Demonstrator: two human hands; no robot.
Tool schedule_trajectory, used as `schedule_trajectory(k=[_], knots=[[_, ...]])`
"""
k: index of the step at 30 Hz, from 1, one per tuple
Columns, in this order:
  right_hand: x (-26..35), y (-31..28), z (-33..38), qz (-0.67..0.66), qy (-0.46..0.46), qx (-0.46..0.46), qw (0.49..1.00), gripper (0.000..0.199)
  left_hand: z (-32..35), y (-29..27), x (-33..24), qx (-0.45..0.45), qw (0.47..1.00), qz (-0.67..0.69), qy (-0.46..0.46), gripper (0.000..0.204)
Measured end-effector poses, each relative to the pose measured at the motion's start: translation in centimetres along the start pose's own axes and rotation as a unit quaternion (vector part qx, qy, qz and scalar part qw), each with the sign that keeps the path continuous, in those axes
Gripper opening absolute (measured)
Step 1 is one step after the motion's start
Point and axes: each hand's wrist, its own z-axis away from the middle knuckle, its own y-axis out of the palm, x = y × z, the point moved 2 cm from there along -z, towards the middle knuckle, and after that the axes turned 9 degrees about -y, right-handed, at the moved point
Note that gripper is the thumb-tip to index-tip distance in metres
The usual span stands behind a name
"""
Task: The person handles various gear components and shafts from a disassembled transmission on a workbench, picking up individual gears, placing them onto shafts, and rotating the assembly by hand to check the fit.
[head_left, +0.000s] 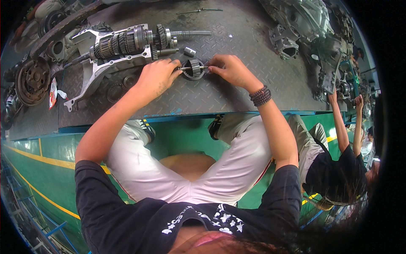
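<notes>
Between my hands is a small toothed gear (195, 65) on a thin metal shaft (185, 68). The fingers of my left hand (160, 72) pinch the shaft's left end. At its right end, my right hand (228, 69) pinches with thumb and fingers. A round metal ring (195, 78) sits at the gear's lower side; whether the two touch I cannot tell. Just beyond the gear, a short silver cylinder (190, 51) lies on the tabletop. Left of it, a gearbox housing half (91, 70) carries a row of gears (120, 45) on a shaft.
The steel workbench (253, 91) has a raised tread pattern. A brake drum-like disc (32, 80) and a red-white packet (53, 93) are at left. A thin rod (199, 10) lies far back. Metal castings (285, 41) stand at right, where another person's hands (333, 98) work.
</notes>
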Motion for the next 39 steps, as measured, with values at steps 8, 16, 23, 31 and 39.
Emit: schedule_trajectory(k=[8, 16, 23, 31, 39], knots=[[-0.05, -0.08, 0.01, 0.000, 0.007, 0.005, 1.000, 0.027, -0.09, 0.08, -0.01, 0.005, 1.000, 0.002, -0.007, 0.028], [0.05, 0.10, 0.06, -0.032, -0.004, -0.009, 0.999, 0.028, -0.03, -0.01, -0.09, 0.003, 1.000, -0.003, -0.004, 0.028], [-0.19, 0.17, 0.05, 0.010, -0.022, 0.005, 1.000, 0.028, -0.15, -0.03, -0.14, 0.014, 1.000, -0.017, -0.014, 0.031], [-0.17, 0.22, -0.01, 0.002, -0.026, -0.002, 1.000, 0.027, -0.21, -0.20, -0.24, 0.020, 1.000, -0.013, -0.013, 0.033], [0.14, 0.04, -0.10, 0.002, 0.003, 0.012, 1.000, 0.028, -0.15, -0.32, -0.22, 0.018, 1.000, -0.002, -0.009, 0.034]])
